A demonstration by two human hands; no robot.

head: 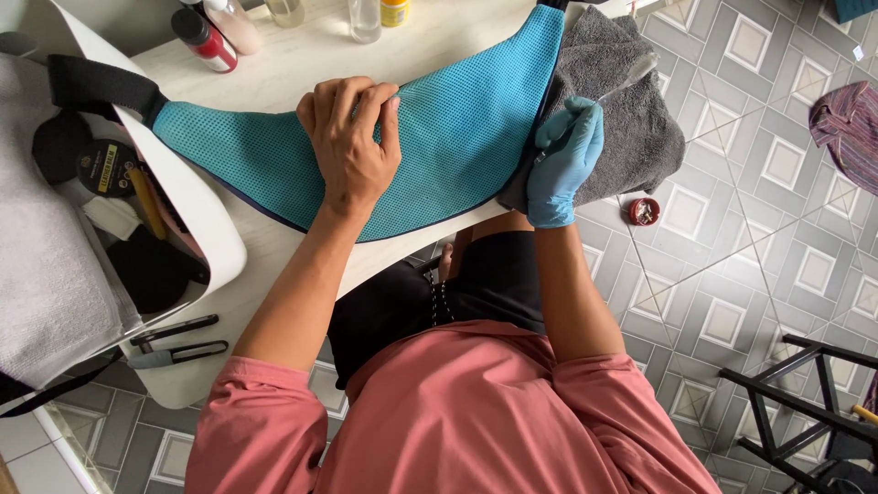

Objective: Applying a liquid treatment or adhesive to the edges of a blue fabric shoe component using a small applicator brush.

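Grey-and-white patterned floor tiles (732, 229) surround a white tabletop (302, 69) seen from above, with the person's pink-sleeved arms reaching up from the bottom of the view. Across the tabletop lies a turquoise mesh bag (457, 128), a curved, crescent-like shape whose long axis runs from a black strap (101, 87) at upper left to its far end at upper right. Its perforated fabric looks soft and flexible. Beneath its right end sits a folded grey towel (631, 119), thick and fluffy.

The left hand (352, 142), bare, rests palm down on the bag's middle, fingers curled over its upper edge and pressing it flat rather than gripping it. The right hand (562, 160), in a blue glove, sits at the bag's right edge and pinches a slim, pale brush-like tool (631, 73) that points up and to the right over the towel.

Small bottles (219, 32) stand along the table's far side, and black scissors (174, 343) lie at the near left corner.
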